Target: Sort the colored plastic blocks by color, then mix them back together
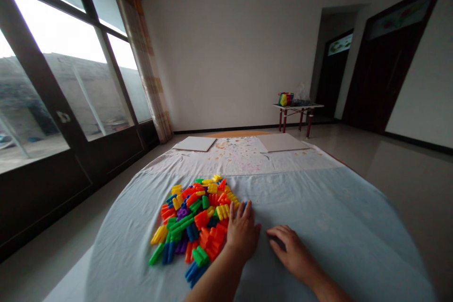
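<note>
A heap of plastic building blocks (193, 219) in red, yellow, green, blue and purple lies on the pale blue cloth (318, 207). My left hand (243, 231) rests palm down against the right edge of this heap, its fingers stretched forward. A bit of a blue block shows by its fingertips; what lies under the palm is hidden. To the right, apart from the blocks, my right hand (288, 247) is low over the cloth. Its fingers are loosely bent, with a gap between them and the thumb and no block visible there.
Two flat white boards lie at the table's far end, the left board (195, 144) and the right board (283, 142), on a floral cloth (237, 158). By the back wall stands a small table (299, 105) bearing a colourful bag (286, 99). Glass doors (71, 71) line the left.
</note>
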